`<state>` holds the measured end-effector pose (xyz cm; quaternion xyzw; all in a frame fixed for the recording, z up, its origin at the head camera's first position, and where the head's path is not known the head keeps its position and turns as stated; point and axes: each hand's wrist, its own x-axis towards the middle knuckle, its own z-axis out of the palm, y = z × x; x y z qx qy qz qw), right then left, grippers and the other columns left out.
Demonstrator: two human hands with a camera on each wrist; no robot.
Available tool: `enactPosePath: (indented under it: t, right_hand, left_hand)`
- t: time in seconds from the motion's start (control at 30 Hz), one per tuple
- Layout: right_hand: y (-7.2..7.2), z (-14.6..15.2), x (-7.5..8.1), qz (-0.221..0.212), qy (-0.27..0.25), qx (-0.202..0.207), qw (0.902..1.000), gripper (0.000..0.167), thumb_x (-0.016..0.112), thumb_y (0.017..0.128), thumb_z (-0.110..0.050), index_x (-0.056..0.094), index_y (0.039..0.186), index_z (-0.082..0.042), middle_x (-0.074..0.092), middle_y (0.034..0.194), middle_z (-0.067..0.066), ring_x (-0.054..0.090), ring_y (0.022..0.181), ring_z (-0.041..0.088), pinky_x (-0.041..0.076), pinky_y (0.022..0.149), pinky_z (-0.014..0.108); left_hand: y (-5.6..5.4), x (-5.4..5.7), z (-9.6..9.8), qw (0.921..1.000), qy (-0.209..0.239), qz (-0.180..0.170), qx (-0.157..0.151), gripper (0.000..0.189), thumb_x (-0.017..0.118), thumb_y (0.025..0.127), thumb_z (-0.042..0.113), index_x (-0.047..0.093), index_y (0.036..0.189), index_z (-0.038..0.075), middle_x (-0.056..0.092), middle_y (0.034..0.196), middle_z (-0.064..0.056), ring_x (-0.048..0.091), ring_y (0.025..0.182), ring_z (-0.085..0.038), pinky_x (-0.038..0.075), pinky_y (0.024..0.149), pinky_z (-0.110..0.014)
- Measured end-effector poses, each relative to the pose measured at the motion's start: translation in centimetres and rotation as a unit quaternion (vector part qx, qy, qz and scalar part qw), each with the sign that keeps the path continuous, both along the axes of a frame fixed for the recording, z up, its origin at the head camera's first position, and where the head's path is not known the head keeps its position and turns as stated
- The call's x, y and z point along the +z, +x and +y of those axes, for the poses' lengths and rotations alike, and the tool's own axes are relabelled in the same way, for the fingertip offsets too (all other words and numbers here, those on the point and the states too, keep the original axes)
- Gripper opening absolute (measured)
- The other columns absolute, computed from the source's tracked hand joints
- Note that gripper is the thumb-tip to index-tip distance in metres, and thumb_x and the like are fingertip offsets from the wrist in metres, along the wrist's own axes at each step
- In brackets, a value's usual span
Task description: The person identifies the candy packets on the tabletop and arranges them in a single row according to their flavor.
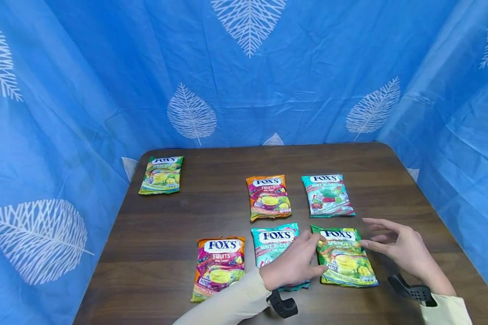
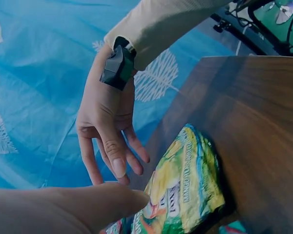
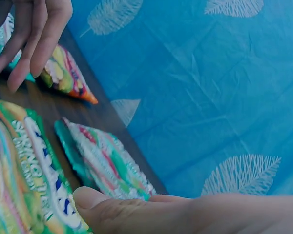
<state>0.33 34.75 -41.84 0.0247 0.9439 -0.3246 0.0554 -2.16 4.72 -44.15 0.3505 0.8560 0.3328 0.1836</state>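
A green and yellow candy bag (image 1: pixel 345 259) marked Fox's Spring Tea lies flat on the table between the two hands. Over a teal Mint Blossom candy bag (image 1: pixel 270 248) reaches my left hand (image 1: pixel 290 264), its fingers loosely bent at the green bag's left edge. On the other side, my right hand (image 1: pixel 400 248) has its thumb beside the green bag's right edge and its fingers extended. The left wrist view shows the green bag (image 2: pixel 178 187) near the left thumb (image 2: pixel 112 197). In the right wrist view, the right thumb (image 3: pixel 102 204) overlaps the bag's top edge.
An orange and purple Fruits bag (image 1: pixel 219 262) lies left of the left forearm. Behind are another Fruits bag (image 1: pixel 269 197) and a second Mint Blossom bag (image 1: pixel 328 196). One more green bag (image 1: pixel 161 176) sits at the table's (image 1: pixel 166 230) far left corner. A blue curtain (image 1: pixel 268 90) hangs behind.
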Motion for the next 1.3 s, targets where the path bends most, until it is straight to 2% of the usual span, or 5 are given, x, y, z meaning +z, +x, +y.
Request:
enactPosePath:
  t: [0.13, 0.37, 0.63, 0.93, 1.3]
  right_hand:
    - [0.5, 0.2, -0.7, -0.006, 0.0, -0.006, 1.0, 0.069, 0.095, 0.088, -0.026, 0.067, 0.146, 0.0, 0.07, 0.13, 0.033, 0.08, 0.093, 0.031, 0.062, 0.069, 0.037]
    - [0.9, 0.0, -1.6, -0.029, -0.016, -0.016, 0.9993, 0.065, 0.095, 0.088, -0.027, 0.07, 0.141, 0.0, 0.073, 0.127, 0.03, 0.079, 0.094, 0.031, 0.064, 0.072, 0.041]
    - [1.2, -0.3, -2.1, -0.058, -0.031, -0.021, 0.9976, 0.068, 0.094, 0.09, -0.03, 0.068, 0.143, 0.003, 0.074, 0.127, 0.026, 0.078, 0.094, 0.028, 0.06, 0.069, 0.03]
    - [2.0, -0.7, -1.7, -0.104, -0.119, -0.025, 0.987, 0.064, 0.091, 0.092, -0.021, 0.065, 0.143, 0.008, 0.075, 0.11, 0.017, 0.078, 0.084, 0.021, 0.065, 0.065, 0.037]
    - [2.1, -0.6, -2.4, -0.15, -0.154, -0.038, 0.9759, 0.07, 0.091, 0.092, -0.019, 0.06, 0.149, 0.008, 0.064, 0.115, 0.02, 0.076, 0.083, 0.024, 0.065, 0.066, 0.04]
  left_hand:
    - [0.4, -0.1, 0.3, 1.0, -0.001, 0.002, -0.003, 0.059, 0.083, 0.101, 0.027, 0.055, 0.149, 0.008, 0.058, 0.13, -0.006, 0.053, 0.095, -0.003, 0.05, 0.082, -0.016]
    - [1.0, -0.6, 0.9, 0.9997, -0.023, 0.004, 0.01, 0.063, 0.084, 0.1, 0.028, 0.054, 0.152, 0.011, 0.058, 0.131, -0.004, 0.053, 0.096, -0.003, 0.05, 0.082, -0.021]
    - [1.1, -1.0, 1.3, 0.9986, -0.043, -0.014, 0.026, 0.064, 0.085, 0.098, 0.03, 0.054, 0.153, 0.016, 0.059, 0.128, -0.003, 0.055, 0.099, -0.006, 0.052, 0.083, -0.025]
    - [1.1, -1.3, 2.3, 0.998, -0.051, -0.01, 0.036, 0.057, 0.084, 0.099, 0.029, 0.055, 0.147, 0.018, 0.065, 0.117, -0.003, 0.058, 0.097, -0.005, 0.054, 0.081, -0.022]
    - [1.1, -1.7, 2.5, 0.9985, -0.022, -0.03, 0.04, 0.052, 0.081, 0.102, 0.029, 0.053, 0.144, 0.014, 0.056, 0.115, -0.004, 0.056, 0.092, -0.006, 0.054, 0.08, -0.021]
